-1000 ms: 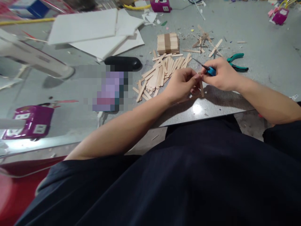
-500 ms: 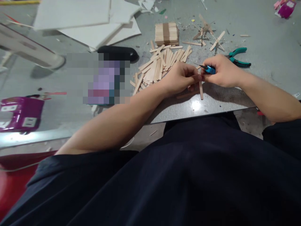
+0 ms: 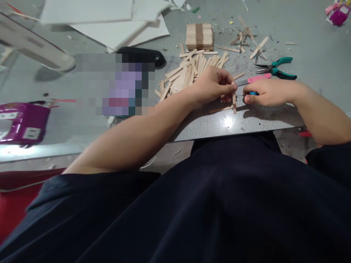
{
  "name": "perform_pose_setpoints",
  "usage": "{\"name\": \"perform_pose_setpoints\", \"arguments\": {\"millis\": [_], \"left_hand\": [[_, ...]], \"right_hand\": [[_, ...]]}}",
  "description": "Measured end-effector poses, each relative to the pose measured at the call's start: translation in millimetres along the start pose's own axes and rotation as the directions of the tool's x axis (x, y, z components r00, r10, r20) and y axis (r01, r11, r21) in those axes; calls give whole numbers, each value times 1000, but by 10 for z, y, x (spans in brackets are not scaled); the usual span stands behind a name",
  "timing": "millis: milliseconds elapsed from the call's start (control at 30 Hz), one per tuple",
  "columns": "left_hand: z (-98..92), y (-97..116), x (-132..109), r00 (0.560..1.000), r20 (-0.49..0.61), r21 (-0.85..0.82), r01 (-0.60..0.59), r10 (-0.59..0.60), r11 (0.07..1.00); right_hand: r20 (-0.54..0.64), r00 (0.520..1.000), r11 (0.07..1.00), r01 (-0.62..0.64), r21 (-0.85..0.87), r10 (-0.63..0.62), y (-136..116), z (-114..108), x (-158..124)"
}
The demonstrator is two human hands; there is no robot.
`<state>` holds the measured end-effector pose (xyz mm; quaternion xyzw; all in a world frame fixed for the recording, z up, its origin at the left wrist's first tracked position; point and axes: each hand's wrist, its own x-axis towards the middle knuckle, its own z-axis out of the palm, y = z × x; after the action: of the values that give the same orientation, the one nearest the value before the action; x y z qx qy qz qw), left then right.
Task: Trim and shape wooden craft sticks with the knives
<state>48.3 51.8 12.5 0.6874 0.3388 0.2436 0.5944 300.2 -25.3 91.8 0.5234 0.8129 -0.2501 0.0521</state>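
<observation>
My left hand [image 3: 214, 83] pinches a wooden craft stick [image 3: 234, 104] between thumb and fingertips, its lower end pointing toward the table edge. To the right, my right hand [image 3: 274, 91] is closed on a small blue-handled pointed tool [image 3: 253, 93], mostly covered by the fingers; its thin tip points left toward the stick. Just beyond that hand lies a pink-handled knife [image 3: 259, 77] with its blade to the left. Another craft stick [image 3: 221, 109] lies flat below my left hand.
A heap of loose craft sticks [image 3: 182, 78] spreads behind my left hand, near a banded bundle [image 3: 199, 36]. Green-handled pliers [image 3: 282, 67] and crossed sticks [image 3: 259, 47] lie at right. White boards [image 3: 90, 12], a black case [image 3: 145, 55] and a purple object [image 3: 24, 122] are at left.
My right hand has drawn back to the right, away from the stick, lowering the blue-handled tool. The pink-handled knife has come into view. My left hand still pinches the craft stick.
</observation>
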Motion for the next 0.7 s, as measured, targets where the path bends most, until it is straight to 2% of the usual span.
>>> {"name": "perform_pose_setpoints", "arguments": {"millis": [167,333,533,700], "left_hand": [[2,6,5,1000,-7,-28,4,-5,1000],[30,37,2,997,-66,-57,43,-47,997],[44,101,-39,996,-49,-9,73,-74,997],[96,169,-79,993,-89,13,75,-74,997]], "right_hand": [[30,999,999,-27,21,27,-11,-4,-54],[22,1000,999,-9,39,9,71,23,-33],[16,998,998,-64,11,64,64,12,-19],[16,999,999,-52,-5,52,91,11,-3]]}}
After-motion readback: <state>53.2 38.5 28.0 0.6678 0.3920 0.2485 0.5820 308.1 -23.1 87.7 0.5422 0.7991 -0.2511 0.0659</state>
